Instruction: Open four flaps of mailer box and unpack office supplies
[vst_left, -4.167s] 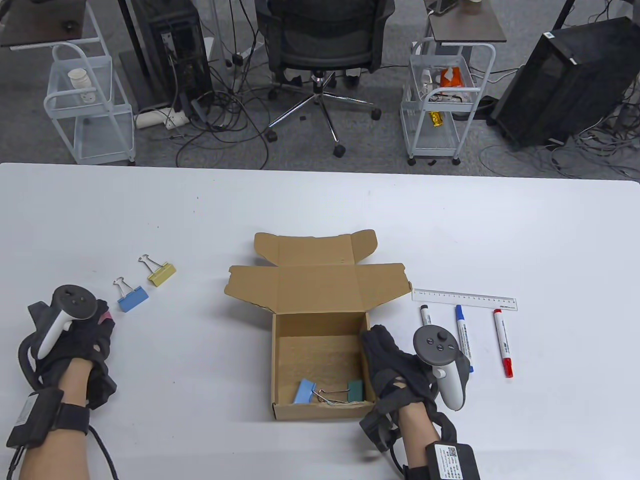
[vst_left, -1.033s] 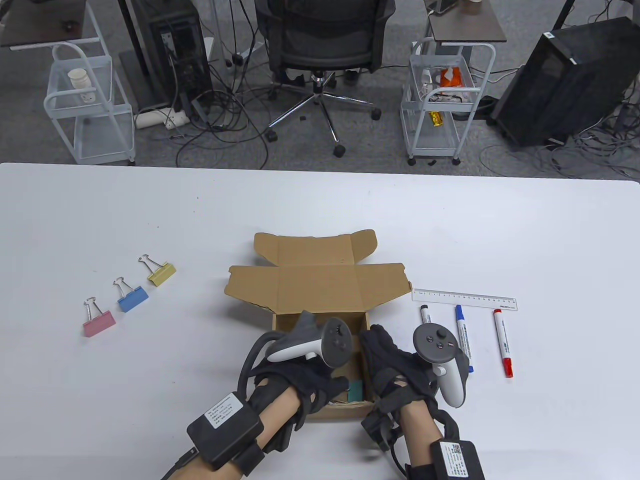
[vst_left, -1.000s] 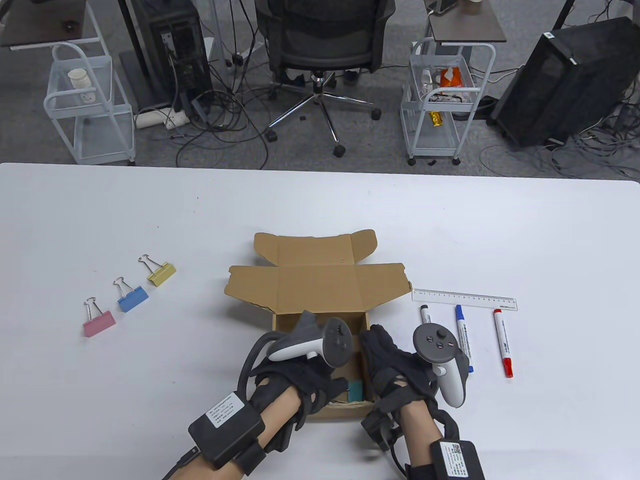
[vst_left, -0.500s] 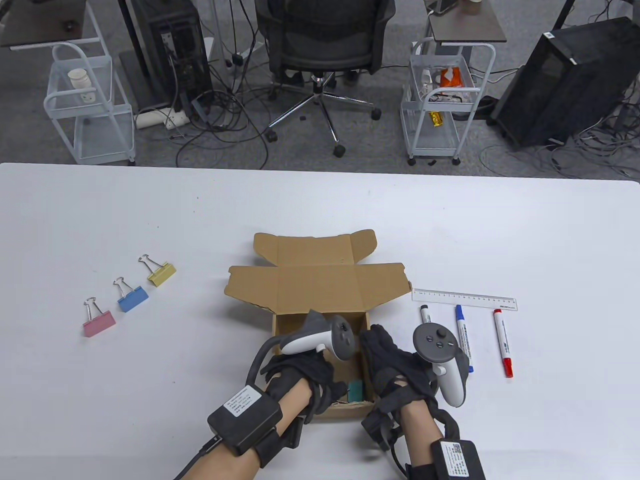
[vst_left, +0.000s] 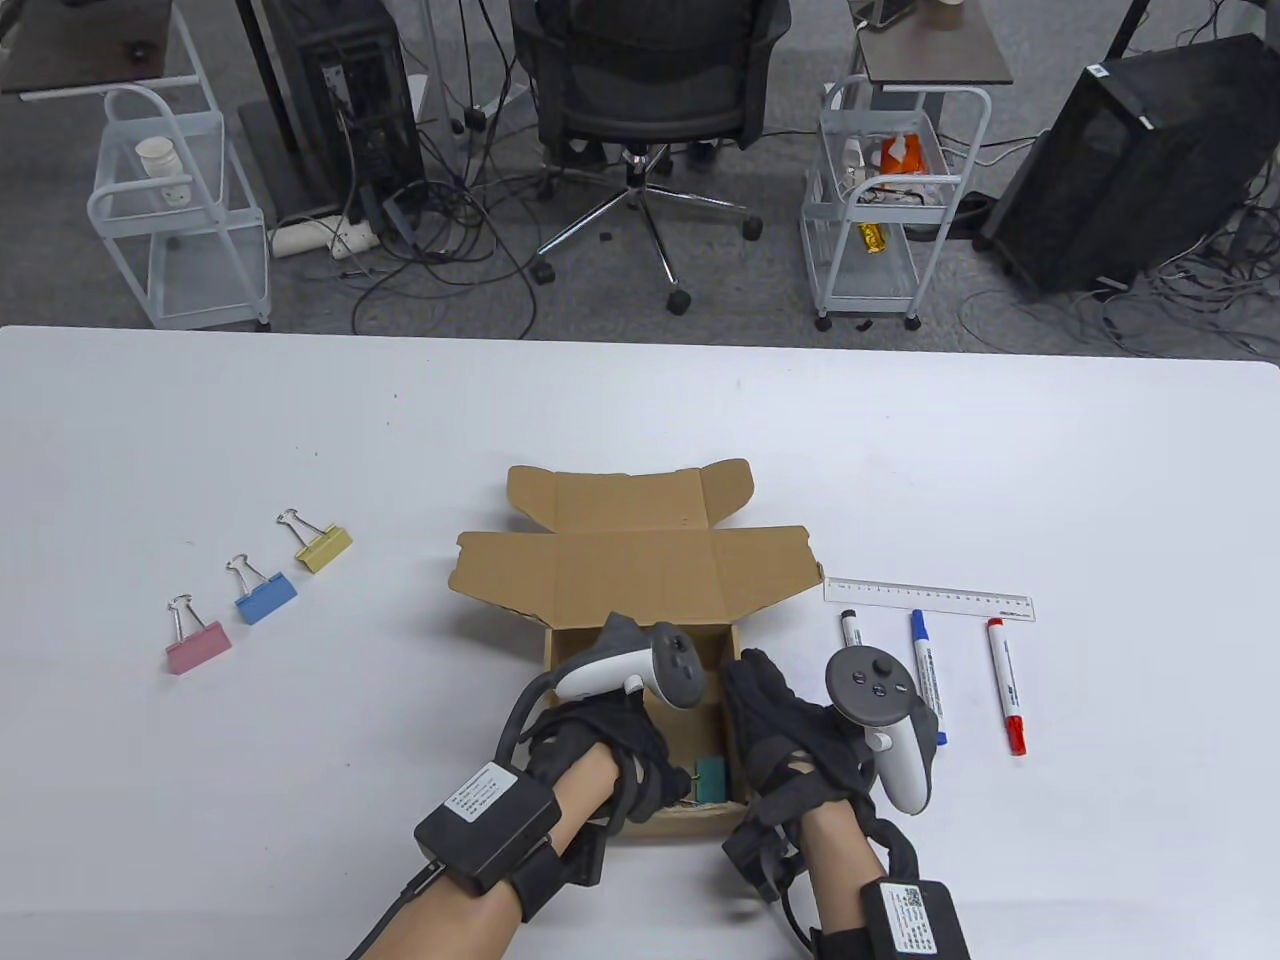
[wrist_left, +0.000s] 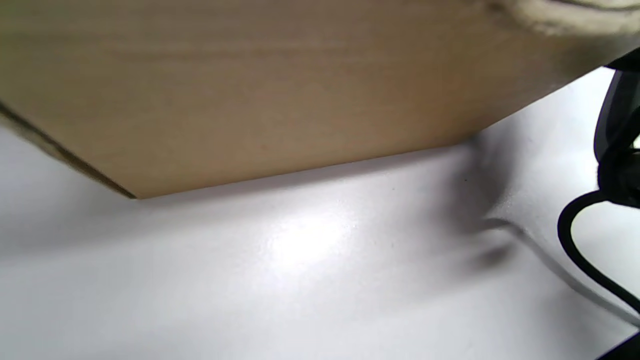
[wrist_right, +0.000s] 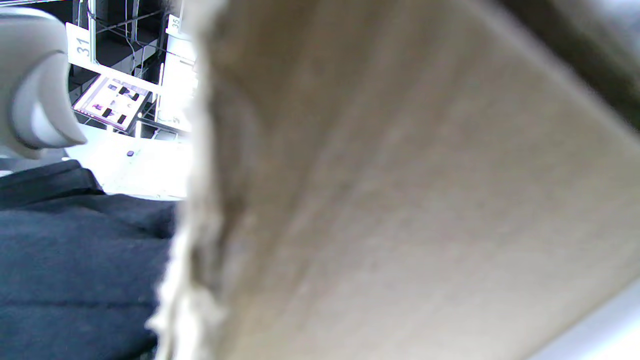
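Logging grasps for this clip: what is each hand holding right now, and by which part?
Right hand grips the box by its right wall. Left hand reaches inside the box; its fingers are hidden, so cannot tell.

Table view looks down; both wrist views press against the box (vst_left: 640, 580)

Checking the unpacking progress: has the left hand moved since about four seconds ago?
Yes. The left hand went rightward from beside the blue binder clip into the mailer box.

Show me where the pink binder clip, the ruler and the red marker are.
pink binder clip (vst_left: 198, 646): table view, on its pink body.
ruler (vst_left: 928, 600): table view, on the middle of its length.
red marker (vst_left: 1006, 685): table view, on the white barrel.
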